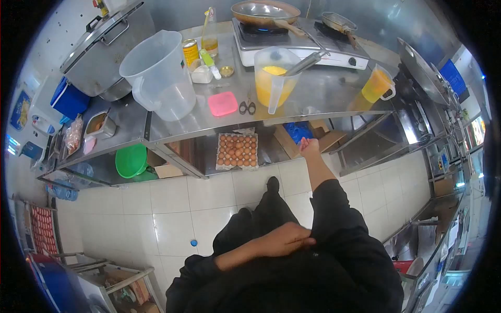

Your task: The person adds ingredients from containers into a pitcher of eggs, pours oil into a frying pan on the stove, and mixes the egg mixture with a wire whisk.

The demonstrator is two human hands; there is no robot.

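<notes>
My right hand (309,146) reaches out beside the counter's front edge, its fingers curled closed. Whether anything small is inside them cannot be made out. Behind it, on the lower shelf, is an open cardboard box (285,141) with a blue plastic bag (298,131). My left hand (286,240) lies in front of my body against the dark clothing, by the right sleeve, its fingers loosely stretched and no object visible in them. Above the right hand, on the counter, stands a clear jug of yellow liquid (274,86) with a metal utensil (305,63) leaning in it.
The steel counter (323,94) holds a large empty pitcher (163,78), pink lid (222,104), scissors (247,108), smaller yellow-filled jug (377,86) and stove (313,47) with a frying pan (266,11). Below are an egg tray (237,151) and green basin (131,160). A blue cap (193,242) lies on the floor.
</notes>
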